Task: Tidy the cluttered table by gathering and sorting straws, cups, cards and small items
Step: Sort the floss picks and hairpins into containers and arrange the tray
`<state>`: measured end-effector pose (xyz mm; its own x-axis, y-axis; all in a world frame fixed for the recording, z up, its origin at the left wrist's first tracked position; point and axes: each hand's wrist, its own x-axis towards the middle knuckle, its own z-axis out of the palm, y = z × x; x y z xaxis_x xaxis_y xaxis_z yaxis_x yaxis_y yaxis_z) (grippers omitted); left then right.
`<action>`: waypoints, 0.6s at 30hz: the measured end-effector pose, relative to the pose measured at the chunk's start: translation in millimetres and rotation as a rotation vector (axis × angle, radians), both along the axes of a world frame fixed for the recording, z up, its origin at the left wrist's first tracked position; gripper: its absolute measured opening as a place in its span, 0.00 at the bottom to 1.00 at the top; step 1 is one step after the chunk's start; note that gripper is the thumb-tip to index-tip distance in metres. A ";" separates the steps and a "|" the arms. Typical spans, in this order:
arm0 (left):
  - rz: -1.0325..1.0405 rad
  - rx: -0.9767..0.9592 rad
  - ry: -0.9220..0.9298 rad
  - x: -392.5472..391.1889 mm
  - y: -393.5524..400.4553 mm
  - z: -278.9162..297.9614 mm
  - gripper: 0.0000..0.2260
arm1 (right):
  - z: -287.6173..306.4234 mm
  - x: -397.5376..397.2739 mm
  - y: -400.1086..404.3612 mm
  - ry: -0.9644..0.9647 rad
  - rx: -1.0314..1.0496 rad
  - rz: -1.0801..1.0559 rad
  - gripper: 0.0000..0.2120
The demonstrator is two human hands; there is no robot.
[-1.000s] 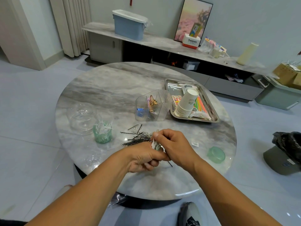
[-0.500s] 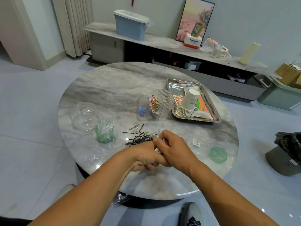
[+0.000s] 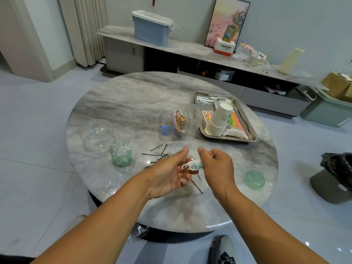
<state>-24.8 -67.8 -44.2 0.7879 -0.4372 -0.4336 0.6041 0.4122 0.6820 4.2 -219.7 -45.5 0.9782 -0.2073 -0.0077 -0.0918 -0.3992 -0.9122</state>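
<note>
Both hands were raised over the near-centre of the round marble table (image 3: 118,103). Left hand (image 3: 167,174) palm-up, fingers loosely curled; right hand (image 3: 217,168) curled, thumb up. Between them a small bunch of white and mint floss picks (image 3: 192,165), fingertips of both hands on it; can't tell which hand carried the weight.

Picks looked thin, white plastic with bowed heads, mint tips, tangled.

More picks stood in a green cup (image 3: 121,157) at centre-left, just beside a clear glass lid (image 3: 96,135). Black hairpins (image 3: 160,154) lay scattered behind the hands; one lay below them. Clear organiser (image 3: 181,122) sat at centre, touching or nearly touching the steel tray (image 3: 251,130) holding stacked paper cups (image 3: 219,119) and coloured straws (image 3: 236,121). Green lid (image 3: 254,180) sat near the right edge.

Open marble in the upper-left half and along the near rim.
</note>
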 end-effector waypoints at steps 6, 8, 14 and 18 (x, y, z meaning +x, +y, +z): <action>0.263 0.871 -0.461 -10.5 -39.0 -13.2 0.22 | 1.4 -9.7 13.1 -0.009 -0.138 0.030 0.21; 0.337 0.844 -0.474 -10.2 -37.6 -17.7 0.21 | 5.2 -10.9 14.2 0.020 -0.102 0.036 0.18; 0.447 0.480 -0.115 -7.0 -37.8 -15.6 0.16 | 8.3 -19.0 20.2 0.182 0.382 0.143 0.17; 0.451 0.775 -0.353 -10.5 -41.4 -11.2 0.18 | 2.4 -21.8 28.2 0.154 0.311 0.082 0.20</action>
